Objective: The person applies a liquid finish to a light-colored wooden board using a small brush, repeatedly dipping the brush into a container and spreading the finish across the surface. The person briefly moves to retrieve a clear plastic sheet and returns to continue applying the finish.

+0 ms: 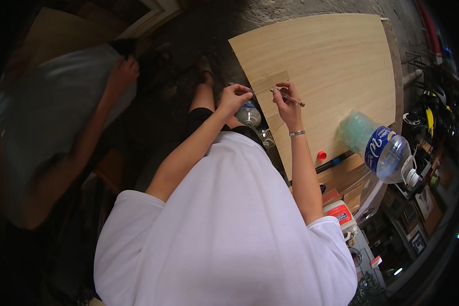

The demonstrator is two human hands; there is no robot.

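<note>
My left hand point(234, 100) is raised beside the plywood's left edge, thumb and fingertips pinched together. Whatever it may hold is too small to make out. A clear plastic bottle point(249, 114) with a blue band shows just below that hand, near my lap. Over the plywood sheet point(326, 66), my right hand point(289, 104) grips a slim pen-like stick point(294, 100). Its dark, thin tip points toward my left hand, and the brownish end sticks out to the right. A small rectangular wood piece point(270, 84) appears to lie on the plywood by my right fingers.
A red cap point(322, 155) lies on the plywood near my right forearm. Farther right, a large clear jug point(387, 153) with a blue label lies on its side. A white container point(340, 214) stands below it. Another person point(61, 112) is at the left.
</note>
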